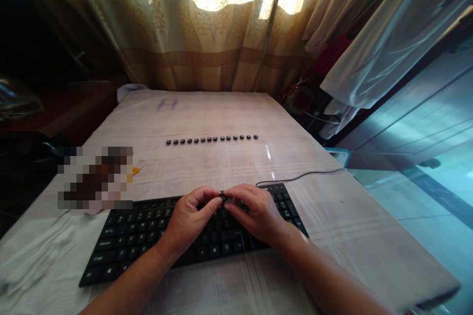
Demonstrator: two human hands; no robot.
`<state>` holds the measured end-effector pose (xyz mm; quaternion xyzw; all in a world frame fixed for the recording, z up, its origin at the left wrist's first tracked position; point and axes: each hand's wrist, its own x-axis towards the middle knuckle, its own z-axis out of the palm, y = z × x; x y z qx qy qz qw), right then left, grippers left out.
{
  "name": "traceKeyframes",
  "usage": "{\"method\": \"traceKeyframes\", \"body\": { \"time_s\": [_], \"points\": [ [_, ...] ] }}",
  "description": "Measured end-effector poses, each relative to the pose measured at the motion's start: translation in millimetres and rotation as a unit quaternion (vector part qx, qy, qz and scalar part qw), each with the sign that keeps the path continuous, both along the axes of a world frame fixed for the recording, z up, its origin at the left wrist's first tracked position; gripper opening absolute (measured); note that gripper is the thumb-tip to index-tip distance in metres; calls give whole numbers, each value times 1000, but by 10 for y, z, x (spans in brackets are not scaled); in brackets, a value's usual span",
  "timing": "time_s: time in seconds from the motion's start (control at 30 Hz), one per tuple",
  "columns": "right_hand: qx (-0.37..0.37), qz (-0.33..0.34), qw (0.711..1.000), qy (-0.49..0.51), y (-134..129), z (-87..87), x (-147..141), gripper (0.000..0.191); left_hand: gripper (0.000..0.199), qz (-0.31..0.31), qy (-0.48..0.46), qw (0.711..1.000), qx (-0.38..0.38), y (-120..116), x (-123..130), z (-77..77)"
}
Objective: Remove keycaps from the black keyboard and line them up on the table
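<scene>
A black keyboard (129, 238) lies slantwise on the covered table. Above its upper middle part, my left hand (192, 214) and my right hand (254, 209) meet at the fingertips. Between them is a small dark piece (226, 201), which looks like a keycap; both hands pinch it with thumb and fingers. Farther back, a row of small black keycaps (209, 139) runs from side to side across the table. My hands and forearms cover part of the keyboard's middle.
A black cable (306, 173) runs from the keyboard to the table's right edge. A pixelated patch (98, 177) hides something at the left, beside a white cloth (33, 256). Patterned curtains (207, 34) hang behind the table (221, 108), with white fabric (384, 44) at the right.
</scene>
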<state>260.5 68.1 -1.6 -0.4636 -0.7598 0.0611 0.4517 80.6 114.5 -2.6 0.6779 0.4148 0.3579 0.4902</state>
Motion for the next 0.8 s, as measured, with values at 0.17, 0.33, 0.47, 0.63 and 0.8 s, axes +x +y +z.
{"method": "traceKeyframes", "body": {
  "time_s": [0.17, 0.33, 0.47, 0.63, 0.8],
  "points": [
    [7, -3, 1000, -7, -1, -5, 3, 14, 15, -11, -3, 1000, -9, -7, -3, 7],
    [0, 18, 1000, -8, 6, 3, 30, 16, 18, -11, -29, 999, -11, -22, -3, -35],
    [-13, 23, 1000, -5, 8, 1, 37, 15, 15, -12, -27, 1000, 7, -28, -2, -58],
    [-35, 7, 999, 8, 5, -6, 41, 9, 14, 6, -6, 1000, 27, -25, 0, -64],
    [-38, 0, 999, 4, -6, -8, 24, 6, 13, 8, -2, 999, 32, -45, 11, -29]
  ]
}}
